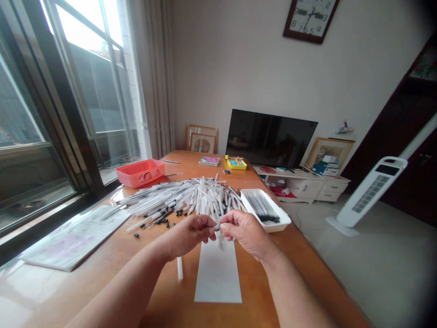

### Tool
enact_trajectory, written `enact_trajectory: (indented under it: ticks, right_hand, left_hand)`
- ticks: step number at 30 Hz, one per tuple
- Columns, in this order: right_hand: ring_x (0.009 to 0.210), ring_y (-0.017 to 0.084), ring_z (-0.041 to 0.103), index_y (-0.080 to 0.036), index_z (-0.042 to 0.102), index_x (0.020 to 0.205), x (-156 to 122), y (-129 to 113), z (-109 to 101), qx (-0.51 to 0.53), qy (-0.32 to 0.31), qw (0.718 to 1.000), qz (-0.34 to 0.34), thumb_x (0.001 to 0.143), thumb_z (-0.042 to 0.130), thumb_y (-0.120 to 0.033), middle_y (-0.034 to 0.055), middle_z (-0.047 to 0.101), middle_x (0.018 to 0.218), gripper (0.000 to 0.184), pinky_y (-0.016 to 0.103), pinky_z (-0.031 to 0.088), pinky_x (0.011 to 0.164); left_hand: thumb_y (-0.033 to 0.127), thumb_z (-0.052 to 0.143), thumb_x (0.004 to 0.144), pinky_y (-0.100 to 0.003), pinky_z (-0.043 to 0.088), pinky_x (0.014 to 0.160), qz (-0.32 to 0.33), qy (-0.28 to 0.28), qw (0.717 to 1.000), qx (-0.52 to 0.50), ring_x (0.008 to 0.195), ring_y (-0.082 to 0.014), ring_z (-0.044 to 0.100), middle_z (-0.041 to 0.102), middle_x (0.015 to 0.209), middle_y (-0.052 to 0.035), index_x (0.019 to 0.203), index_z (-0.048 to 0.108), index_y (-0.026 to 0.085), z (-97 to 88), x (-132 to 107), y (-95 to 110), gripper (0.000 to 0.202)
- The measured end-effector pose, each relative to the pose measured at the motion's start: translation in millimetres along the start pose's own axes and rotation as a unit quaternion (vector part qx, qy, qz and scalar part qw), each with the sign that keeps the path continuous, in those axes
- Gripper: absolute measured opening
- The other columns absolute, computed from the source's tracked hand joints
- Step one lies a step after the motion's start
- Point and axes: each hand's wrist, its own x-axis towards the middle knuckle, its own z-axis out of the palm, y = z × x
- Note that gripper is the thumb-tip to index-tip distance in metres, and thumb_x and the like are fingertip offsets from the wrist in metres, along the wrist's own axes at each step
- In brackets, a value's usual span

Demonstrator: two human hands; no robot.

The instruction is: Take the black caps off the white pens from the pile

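Note:
My left hand [194,233] and my right hand [245,228] meet above the near edge of the pen-part pile, fingertips pinched together. Between them is a small greyish piece, perhaps a pen part, mostly covered by the fingers. Just beyond the hands spreads a heap of translucent white pen barrels [184,193] and thin refills. Small black caps [164,223] lie scattered on its left side. Below the hands, a white paper sheet [218,278] rests on the table. One loose white tube [180,269] lies left of the sheet.
To the right, a white tray [285,222] holds a row of black-ended pens [261,205]. A red plastic basket [139,174] stands at the left. Also on the wooden table [164,300] are a large flat booklet [75,239], a small book [209,161] and a yellow box [236,163].

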Motion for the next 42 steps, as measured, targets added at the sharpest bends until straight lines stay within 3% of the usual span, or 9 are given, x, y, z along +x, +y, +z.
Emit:
enact_trajectory:
  ticks: [6,9,12,19,26,32,38,42]
  right_hand:
    - [0.06,0.012,0.055,-0.019,0.06,0.081,2,7,1,-0.104,0.008,0.994,-0.014,0.084,0.064,-0.041,-0.0013,0.061,0.068,0.023,0.025,0.043,0.057]
    - [0.058,0.012,0.05,-0.02,0.054,0.07,4,13,3,-0.218,0.039,0.973,-0.057,0.09,0.055,-0.047,-0.0023,0.055,0.062,0.034,0.024,0.038,0.055]
    - [0.056,0.013,0.048,-0.02,0.052,0.066,3,12,3,-0.266,0.04,0.961,-0.065,0.095,0.044,-0.053,-0.0023,0.051,0.057,0.044,0.025,0.036,0.054]
    - [0.059,0.013,0.048,-0.021,0.054,0.075,1,7,4,-0.262,0.047,0.958,-0.108,0.095,0.047,-0.047,-0.0022,0.055,0.063,0.033,0.024,0.034,0.055]
    - [0.055,0.013,0.041,-0.021,0.048,0.064,5,18,5,-0.293,0.055,0.951,-0.079,0.095,0.042,-0.055,-0.0028,0.048,0.056,0.046,0.025,0.031,0.053]
    - [0.06,0.013,0.046,-0.022,0.051,0.073,1,10,4,-0.291,0.036,0.951,-0.099,0.096,0.043,-0.05,-0.0026,0.054,0.063,0.037,0.025,0.032,0.056]
    - [0.058,0.013,0.046,-0.021,0.05,0.068,3,13,6,-0.283,0.04,0.956,-0.071,0.098,0.037,-0.054,-0.0024,0.051,0.059,0.046,0.025,0.033,0.056]
    - [0.059,0.013,0.047,-0.021,0.05,0.071,3,11,5,-0.282,0.031,0.954,-0.092,0.097,0.04,-0.051,-0.0026,0.052,0.062,0.041,0.025,0.034,0.056]
  left_hand:
    - [0.045,0.061,0.086,-0.029,0.042,0.071,0.011,0.013,1.0,0.018,0.074,-0.0159,0.055,0.068,0.084,-0.0055,0.092,0.068,0.017,2.3,2,-2,0.029]
    - [0.043,0.061,0.086,-0.028,0.042,0.07,0.012,0.017,0.999,0.026,0.074,-0.016,0.055,0.068,0.084,-0.0053,0.094,0.067,0.017,3.0,3,-4,0.028]
    - [0.04,0.06,0.087,-0.028,0.042,0.07,0.014,0.016,0.999,0.033,0.074,-0.0157,0.054,0.067,0.084,-0.0051,0.095,0.067,0.017,2.5,4,-4,0.026]
    - [0.041,0.061,0.086,-0.028,0.042,0.069,0.012,0.025,0.999,0.021,0.072,-0.0152,0.053,0.067,0.082,-0.0047,0.092,0.066,0.017,3.3,4,-4,0.026]
    - [0.039,0.06,0.087,-0.028,0.042,0.069,0.01,0.013,1.0,0.025,0.074,-0.016,0.055,0.067,0.083,-0.0049,0.093,0.066,0.017,4.4,5,-7,0.024]
    - [0.039,0.058,0.088,-0.028,0.042,0.068,0.017,0.026,0.999,0.044,0.074,-0.0159,0.055,0.067,0.083,-0.0049,0.095,0.066,0.016,2.9,6,-12,0.025]
    - [0.039,0.059,0.087,-0.027,0.04,0.067,0.019,0.02,0.999,0.042,0.071,-0.0147,0.052,0.064,0.08,-0.003,0.09,0.065,0.017,4.1,7,-10,0.024]
    - [0.039,0.057,0.088,-0.026,0.04,0.066,0.024,0.028,0.998,0.048,0.071,-0.0146,0.052,0.063,0.079,-0.003,0.09,0.065,0.016,3.7,7,-11,0.024]
